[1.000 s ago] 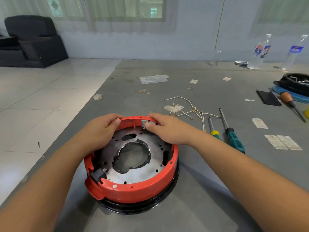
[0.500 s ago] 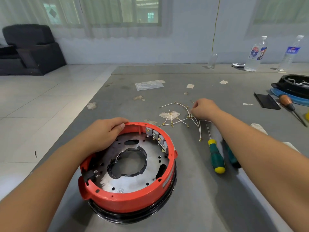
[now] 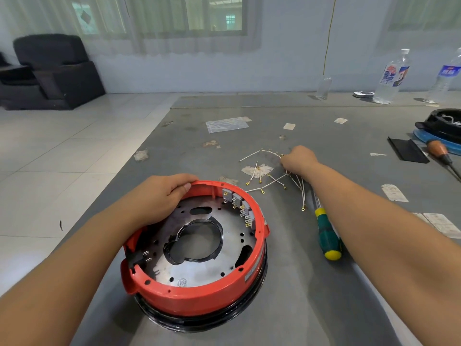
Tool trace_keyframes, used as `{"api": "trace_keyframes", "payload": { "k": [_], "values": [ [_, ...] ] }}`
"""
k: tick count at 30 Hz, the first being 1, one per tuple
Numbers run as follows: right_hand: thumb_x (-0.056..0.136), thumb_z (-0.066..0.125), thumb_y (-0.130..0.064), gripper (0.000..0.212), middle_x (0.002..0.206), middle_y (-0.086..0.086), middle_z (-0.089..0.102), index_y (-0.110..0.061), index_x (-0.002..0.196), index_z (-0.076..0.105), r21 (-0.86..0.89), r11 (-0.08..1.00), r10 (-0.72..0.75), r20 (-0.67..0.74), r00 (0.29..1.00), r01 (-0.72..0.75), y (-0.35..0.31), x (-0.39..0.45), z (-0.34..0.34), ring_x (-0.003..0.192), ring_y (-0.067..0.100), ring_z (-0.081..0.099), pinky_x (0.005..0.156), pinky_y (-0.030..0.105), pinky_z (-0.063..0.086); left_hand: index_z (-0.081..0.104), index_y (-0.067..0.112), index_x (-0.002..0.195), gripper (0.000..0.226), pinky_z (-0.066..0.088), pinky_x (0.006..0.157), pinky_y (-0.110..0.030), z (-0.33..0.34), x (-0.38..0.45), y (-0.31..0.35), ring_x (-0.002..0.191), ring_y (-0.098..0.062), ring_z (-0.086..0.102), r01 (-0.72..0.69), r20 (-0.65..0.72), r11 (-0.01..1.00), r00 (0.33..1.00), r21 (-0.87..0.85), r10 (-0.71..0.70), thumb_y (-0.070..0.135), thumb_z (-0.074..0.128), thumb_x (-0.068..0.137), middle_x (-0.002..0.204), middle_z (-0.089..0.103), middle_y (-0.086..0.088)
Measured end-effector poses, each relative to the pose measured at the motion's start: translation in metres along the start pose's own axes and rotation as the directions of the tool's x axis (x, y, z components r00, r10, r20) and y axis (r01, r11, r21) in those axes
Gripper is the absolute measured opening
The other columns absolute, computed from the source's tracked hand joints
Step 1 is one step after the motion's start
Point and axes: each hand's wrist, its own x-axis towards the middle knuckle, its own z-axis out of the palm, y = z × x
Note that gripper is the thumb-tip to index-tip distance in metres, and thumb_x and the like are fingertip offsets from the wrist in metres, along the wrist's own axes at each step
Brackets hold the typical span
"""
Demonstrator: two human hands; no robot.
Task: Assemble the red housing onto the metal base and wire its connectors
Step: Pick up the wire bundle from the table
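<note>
A second ago both hands were on the red housing (image 3: 199, 293); now the right hand (image 3: 298, 161) has left it and reached over to the loose pile of white wires (image 3: 269, 183) on the grey table (image 3: 299, 295). Its fingers are curled down into the pile and seem to pinch one wire, but the fingertips are hidden, so I cannot tell for sure. The left hand (image 3: 162, 198) holds the far rim of the housing, thumb inside and fingers over the edge.

I think this means the seating step is finished and the wiring begins. The housing sits in front of the person, already around the metal base plate (image 3: 199, 265), on top of a black ring (image 3: 212, 318).

Inside the housing, a row of grey connector blocks (image 3: 240, 207) with brass tabs stands along the right inner wall, with no wire on them. A black plug part (image 3: 136, 257) sits at the left inner wall. Far right, a black bowl-shaped part (image 3: 441, 121) contains some white wires. A green screwdriver (image 3: 326, 236) lies beside the right forearm.
</note>
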Motion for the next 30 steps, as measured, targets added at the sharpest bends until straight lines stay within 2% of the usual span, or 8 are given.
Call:
{"api": "trace_keyframes", "payload": {
  "k": [3, 6, 10, 16, 20, 21, 26, 30],
  "values": [
    [0.093, 0.06, -0.023, 0.026, 0.097, 0.015, 0.061, -0.001, 0.106, 0.065, 0.067, 0.997, -0.024, -0.007, 1.0, 0.024, -0.003, -0.006, -0.011, 0.09, 0.034, 0.057, 0.074, 0.031, 0.044, 0.059, 0.038, 0.143, 0.036, 0.034, 0.1, -0.02, -0.005, 0.0, 0.001, 0.132, -0.018, 0.056, -0.01, 0.035, 1.0, 0.999, 0.012, 0.009, 0.034, 0.045, 0.11, 0.143, 0.063, 0.008],
    [0.093, 0.06, -0.018, 0.013, 0.09, 0.013, 0.057, -0.005, 0.094, 0.061, 0.181, 0.982, -0.057, 0.0, 0.998, 0.056, -0.006, -0.015, -0.022, 0.074, 0.029, 0.051, 0.057, 0.027, 0.037, 0.058, 0.038, 0.143, 0.036, 0.035, 0.097, -0.02, -0.009, -0.002, 0.004, 0.13, -0.019, 0.057, -0.026, 0.052, 0.999, 0.998, 0.04, 0.023, 0.034, 0.045, 0.11, 0.141, 0.065, 0.006],
    [0.099, 0.053, -0.012, 0.016, 0.081, 0.01, 0.063, -0.014, 0.084, 0.052, 0.504, 0.863, -0.092, 0.086, 0.992, 0.037, -0.009, -0.027, -0.028, 0.053, 0.016, 0.047, 0.043, 0.02, 0.031, 0.055, 0.038, 0.145, 0.037, 0.038, 0.097, -0.024, -0.012, -0.007, 0.009, 0.127, -0.019, 0.059, -0.069, 0.07, 0.995, 0.996, 0.079, 0.063, 0.034, 0.044, 0.11, 0.14, 0.065, 0.006],
    [0.102, 0.05, -0.01, 0.01, 0.073, 0.007, 0.056, -0.014, 0.093, 0.047, 0.759, 0.651, -0.11, 0.072, 0.991, 0.017, -0.021, -0.039, -0.041, 0.046, 0.01, 0.04, 0.039, 0.018, 0.027, 0.053, 0.033, 0.149, 0.041, 0.036, 0.105, -0.024, -0.014, -0.015, 0.026, 0.133, -0.019, 0.053, -0.108, 0.023, 0.993, 0.994, 0.041, 0.107, 0.035, 0.051, 0.107, 0.146, 0.059, 0.001],
    [0.103, 0.049, -0.01, 0.02, 0.071, 0.008, 0.053, -0.013, 0.084, 0.047, 0.832, 0.554, -0.116, 0.044, 0.992, 0.028, -0.031, -0.049, -0.045, 0.042, 0.009, 0.039, 0.039, 0.017, 0.028, 0.05, 0.038, 0.15, 0.044, 0.028, 0.095, -0.005, -0.016, -0.015, 0.04, 0.14, -0.01, 0.044, -0.117, -0.076, 0.992, 0.991, -0.054, 0.113, 0.038, 0.052, 0.106, 0.153, 0.05, 0.008],
    [0.103, 0.049, -0.01, 0.02, 0.07, 0.008, 0.053, -0.013, 0.083, 0.048, 0.851, 0.524, -0.124, 0.049, 0.991, 0.024, -0.034, -0.053, -0.045, 0.041, 0.008, 0.039, 0.039, 0.017, 0.028, 0.048, 0.037, 0.151, 0.045, 0.026, 0.095, -0.006, -0.015, -0.016, 0.044, 0.141, -0.008, 0.041, -0.121, -0.093, 0.99, 0.989, -0.066, 0.115, 0.039, 0.052, 0.106, 0.154, 0.049, 0.009],
    [0.105, 0.046, -0.009, 0.02, 0.07, 0.003, 0.05, -0.015, 0.085, 0.048, 0.919, 0.386, -0.176, 0.162, 0.971, -0.083, -0.05, -0.076, -0.037, 0.046, 0.007, 0.037, 0.04, 0.016, 0.027, 0.044, 0.031, 0.155, 0.05, 0.035, 0.11, -0.022, -0.012, -0.017, 0.059, 0.147, -0.008, 0.034, -0.172, -0.118, 0.98, 0.98, -0.096, 0.161, 0.036, 0.053, 0.106, 0.16, 0.042, 0.008],
    [0.106, 0.045, -0.009, 0.019, 0.07, 0.002, 0.05, -0.014, 0.088, 0.048, 0.927, 0.331, -0.231, 0.259, 0.938, -0.175, -0.063, -0.106, -0.023, 0.044, 0.006, 0.04, 0.041, 0.014, 0.03, 0.042, 0.033, 0.156, 0.051, 0.024, 0.125, -0.046, -0.007, -0.018, 0.062, 0.154, -0.022, 0.026, -0.135, -0.156, 0.981, 0.975, 0.138, 0.156, 0.043, 0.049, 0.106, 0.162, 0.041, 0.006]
  ]
}}
